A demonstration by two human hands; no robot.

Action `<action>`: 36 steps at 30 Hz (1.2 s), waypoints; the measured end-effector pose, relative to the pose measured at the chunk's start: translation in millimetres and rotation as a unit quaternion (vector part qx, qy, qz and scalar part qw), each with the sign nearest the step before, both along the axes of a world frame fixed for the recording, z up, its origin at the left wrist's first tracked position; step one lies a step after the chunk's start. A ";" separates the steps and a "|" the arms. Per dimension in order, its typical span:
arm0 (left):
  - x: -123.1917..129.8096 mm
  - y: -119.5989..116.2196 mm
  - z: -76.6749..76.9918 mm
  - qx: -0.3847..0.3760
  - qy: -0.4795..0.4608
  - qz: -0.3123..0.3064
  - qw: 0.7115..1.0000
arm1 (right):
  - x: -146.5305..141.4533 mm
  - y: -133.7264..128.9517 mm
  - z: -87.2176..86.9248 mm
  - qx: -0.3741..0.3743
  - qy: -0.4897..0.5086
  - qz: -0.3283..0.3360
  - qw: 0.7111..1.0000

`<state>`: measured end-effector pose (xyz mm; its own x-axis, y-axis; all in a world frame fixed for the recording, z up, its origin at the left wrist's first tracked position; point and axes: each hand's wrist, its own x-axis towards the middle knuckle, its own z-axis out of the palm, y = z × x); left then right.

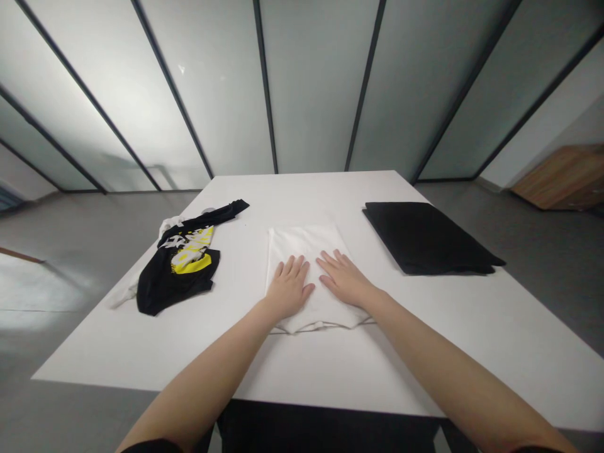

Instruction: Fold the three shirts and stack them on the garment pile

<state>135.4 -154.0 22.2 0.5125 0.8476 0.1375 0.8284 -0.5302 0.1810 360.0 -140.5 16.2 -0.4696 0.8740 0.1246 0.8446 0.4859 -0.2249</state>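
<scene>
A white folded cloth (306,242) lies flat at the middle of the white table, its near edge slightly uneven. My left hand (289,287) rests palm down on its left part, fingers spread. On the right part lies my right hand (343,278), also palm down with fingers apart. Neither hand grips anything. The two hands are close together but do not touch, and they cover part of the cloth.
The white table (117,358) reaches to frosted glass panels. On its left lies a crumpled black garment (160,283) with a yellow and white print, with white fabric beside it. Folded black cloth (425,239) lies on the right. A wooden cabinet (561,176) stands far right.
</scene>
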 end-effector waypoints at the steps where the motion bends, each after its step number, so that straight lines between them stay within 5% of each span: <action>1: -0.6 -0.3 -3.6 -0.010 0.023 0.002 1.000 | 1.5 0.2 -3.6 -0.010 -0.024 -0.011 1.000; 4: -5.6 -2.7 -1.1 -0.033 0.047 -0.023 0.998 | 1.8 -9.5 0.1 -0.031 -0.068 -0.018 0.997; 11: -8.4 -6.4 35.7 -0.074 0.040 -0.062 0.994 | -27.5 -43.3 36.1 -0.072 -0.072 -0.018 0.995; 14: -3.4 -5.7 26.6 -0.085 0.063 -0.054 0.993 | -37.9 -40.7 29.1 -0.095 -0.055 -0.050 0.993; 22: -1.8 1.8 -12.6 0.026 0.027 -0.012 0.999 | -37.8 -27.2 0.3 0.012 -0.025 -0.045 0.999; 28: 0.4 10.0 -14.5 -0.007 0.082 0.072 0.994 | -36.9 -23.9 -12.4 -0.037 -0.075 -0.079 0.993; 36: -3.1 31.6 -9.3 -0.052 0.073 0.174 0.981 | -23.3 6.4 -7.7 -0.052 -0.073 -0.152 0.984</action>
<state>132.3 -122.4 12.8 0.1971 0.9803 -0.0123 0.9771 -0.1954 0.0846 336.7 -134.1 8.5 -0.1908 0.9814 -0.0226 0.9743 0.1866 -0.1259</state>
